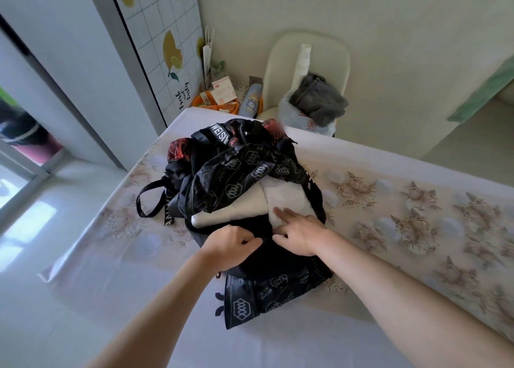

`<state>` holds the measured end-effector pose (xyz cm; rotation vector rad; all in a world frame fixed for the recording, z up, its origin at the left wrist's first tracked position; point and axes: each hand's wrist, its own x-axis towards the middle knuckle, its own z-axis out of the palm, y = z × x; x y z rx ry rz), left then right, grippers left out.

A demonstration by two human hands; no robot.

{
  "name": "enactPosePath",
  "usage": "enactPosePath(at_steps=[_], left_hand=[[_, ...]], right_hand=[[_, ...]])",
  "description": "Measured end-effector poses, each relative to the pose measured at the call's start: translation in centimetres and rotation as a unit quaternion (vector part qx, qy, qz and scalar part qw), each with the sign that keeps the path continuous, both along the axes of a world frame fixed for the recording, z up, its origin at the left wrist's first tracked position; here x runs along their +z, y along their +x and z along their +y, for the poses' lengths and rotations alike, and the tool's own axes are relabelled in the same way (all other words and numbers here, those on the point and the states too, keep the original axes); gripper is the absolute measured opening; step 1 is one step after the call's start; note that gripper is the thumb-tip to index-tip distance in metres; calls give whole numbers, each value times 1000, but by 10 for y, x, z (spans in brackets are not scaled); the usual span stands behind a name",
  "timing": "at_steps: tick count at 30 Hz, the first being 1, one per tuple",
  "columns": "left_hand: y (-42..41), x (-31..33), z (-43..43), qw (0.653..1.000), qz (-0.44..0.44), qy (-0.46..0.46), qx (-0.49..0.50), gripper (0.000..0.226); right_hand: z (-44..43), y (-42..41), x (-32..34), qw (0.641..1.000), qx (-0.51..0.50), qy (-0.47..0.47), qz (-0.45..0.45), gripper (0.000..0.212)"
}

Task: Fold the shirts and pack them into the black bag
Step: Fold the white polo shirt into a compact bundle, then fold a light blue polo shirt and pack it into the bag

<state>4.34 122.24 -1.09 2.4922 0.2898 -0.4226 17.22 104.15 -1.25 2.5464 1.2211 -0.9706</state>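
A black bag [250, 167] with white hexagon prints lies open on the table, its flap thrown back toward the far side. Folded white shirts [250, 203] lie inside the opening. My left hand [230, 242] pinches the bag's near black rim. My right hand [299, 232] is beside it, thumb on the same rim, with its fingers stretched flat on the white shirts. A black strap [151, 198] loops out to the left of the bag.
The table [417, 214] carries a floral cloth. Behind it stands a cream chair [306, 70] with a grey garment [318, 97] and a pale bag on the seat. An orange tray [219, 100] of boxes and a bottle sit at the far corner.
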Motion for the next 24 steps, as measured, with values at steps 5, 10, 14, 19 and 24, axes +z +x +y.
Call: enactPosePath(at_steps=[5, 10, 14, 19, 24], left_hand=[[0, 15, -9, 997, -39, 58, -24, 32], [31, 29, -68, 991, -135, 17, -1, 18], [61, 40, -160, 990, -134, -5, -36, 23], [90, 45, -323, 989, -116, -11, -92, 21], [107, 42, -492, 976, -83, -39, -195, 18]], right_hand=[[-3, -7, 16, 996, -52, 75, 16, 52], [-67, -4, 38, 968, -89, 227, -57, 44], [-168, 6, 48, 954, -140, 251, -80, 39], [-343, 11, 43, 950, -257, 168, -54, 38], [-524, -14, 47, 911, -376, 155, -69, 30]])
